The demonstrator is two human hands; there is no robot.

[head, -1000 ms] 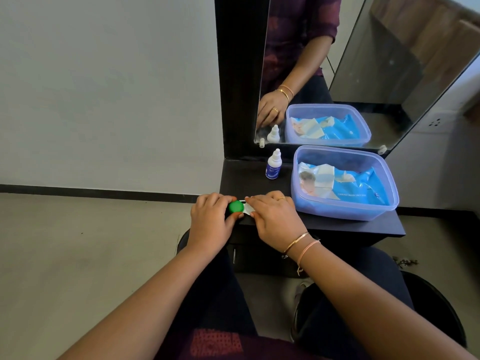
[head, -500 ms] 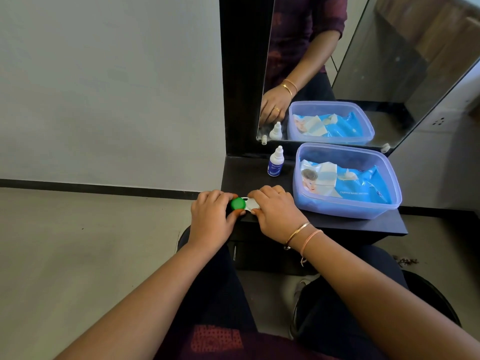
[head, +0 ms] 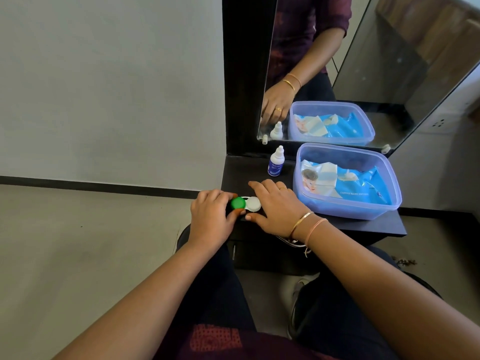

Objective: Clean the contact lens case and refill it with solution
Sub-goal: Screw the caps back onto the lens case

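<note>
The contact lens case is lying at the front left corner of the dark bench, close to the edge. The left hand is curling its fingers and thumb round the green cap, pinching it as if to unscrew it. The right hand is lying nearly flat with straightish fingers against the white cap, bracing rather than gripping. The main risk is the light, smooth plastic case skating off that corner under the twist, since only 1 flat hand is steadying it; a loosened round cap could also be rolling away to the floor. The small white solution bottle, with its tapered nozzle, is standing upright well behind, just beside the translucent blue tub that is holding a glossy wipes pack.
</note>
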